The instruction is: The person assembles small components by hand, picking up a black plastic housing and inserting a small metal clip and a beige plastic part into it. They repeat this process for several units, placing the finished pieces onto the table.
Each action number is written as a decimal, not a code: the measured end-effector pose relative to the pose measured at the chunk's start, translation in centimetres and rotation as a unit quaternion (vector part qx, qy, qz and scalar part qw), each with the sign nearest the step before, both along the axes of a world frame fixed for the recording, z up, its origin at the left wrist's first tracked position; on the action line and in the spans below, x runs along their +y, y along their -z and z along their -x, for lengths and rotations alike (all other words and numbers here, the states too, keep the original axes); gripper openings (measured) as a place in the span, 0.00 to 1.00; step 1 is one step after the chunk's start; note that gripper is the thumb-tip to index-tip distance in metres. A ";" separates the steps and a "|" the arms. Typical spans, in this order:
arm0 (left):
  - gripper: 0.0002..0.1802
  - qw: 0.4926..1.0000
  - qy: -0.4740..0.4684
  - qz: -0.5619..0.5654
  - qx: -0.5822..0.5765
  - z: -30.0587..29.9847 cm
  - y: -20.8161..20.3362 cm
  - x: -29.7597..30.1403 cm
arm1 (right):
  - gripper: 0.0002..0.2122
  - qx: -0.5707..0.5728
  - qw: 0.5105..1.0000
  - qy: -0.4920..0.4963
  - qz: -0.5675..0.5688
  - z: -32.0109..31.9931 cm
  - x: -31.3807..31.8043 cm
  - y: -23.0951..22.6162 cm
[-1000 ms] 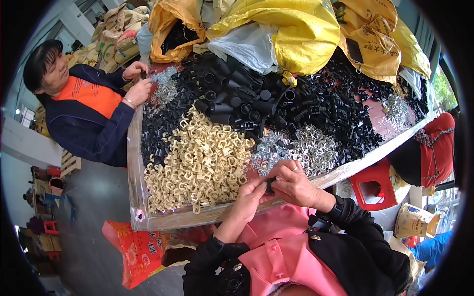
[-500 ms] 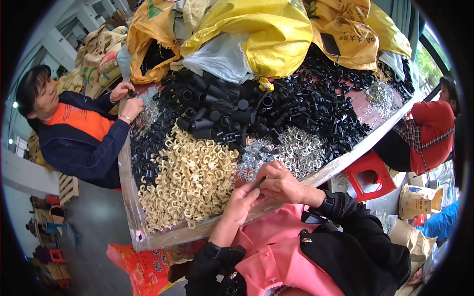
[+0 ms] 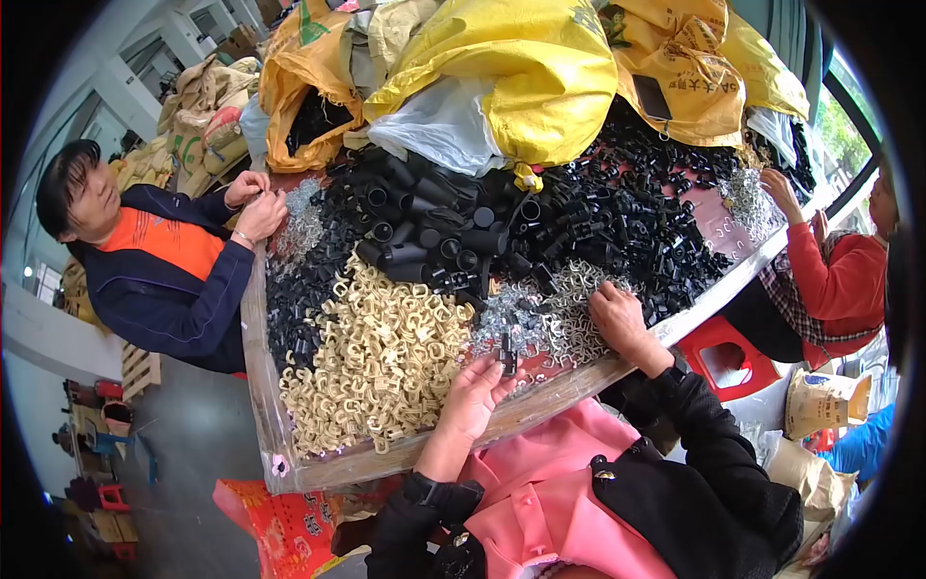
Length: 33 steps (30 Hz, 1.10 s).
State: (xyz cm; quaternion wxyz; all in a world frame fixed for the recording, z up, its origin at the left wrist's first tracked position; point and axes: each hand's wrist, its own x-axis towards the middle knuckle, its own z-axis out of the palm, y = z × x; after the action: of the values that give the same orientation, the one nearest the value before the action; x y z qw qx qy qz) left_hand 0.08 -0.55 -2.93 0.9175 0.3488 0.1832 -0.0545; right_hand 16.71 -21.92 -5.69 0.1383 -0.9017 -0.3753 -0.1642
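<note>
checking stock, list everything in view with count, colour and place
held part: one, black, front centre
silvery clips: many, silver, front centre and right
clear pieces: many, pale, left of silvery clips
cream clips: many, cream, front left
tubes: several, black, table centre
small fittings: many, black, around tubes
table: one, reddish, centre
sacks: several, yellow to tan, far side
phone: one, black, on right sack
near stool: one, red, right
bucket: one, cream, right
printed bag: one, red, lower left
co-workers: two, navy and red tops, either side
background clutter: too small to count, mixed, left
left hand: one, black sleeve, holding held part
right hand: one, black sleeve, at silvery clips
</note>
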 end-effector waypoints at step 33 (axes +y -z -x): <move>0.14 0.986 -0.013 0.081 -0.142 0.7 -0.4 -0.5 | 0.07 0.675 0.618 -0.157 -0.370 7.7 6.6 -5.0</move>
State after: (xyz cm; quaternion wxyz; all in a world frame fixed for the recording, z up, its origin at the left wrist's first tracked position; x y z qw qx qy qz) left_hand -0.57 -1.10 -2.51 0.9602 0.2748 0.0504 -0.0072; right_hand 9.01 -15.36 -0.71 0.6986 -0.5582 -0.2191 0.3903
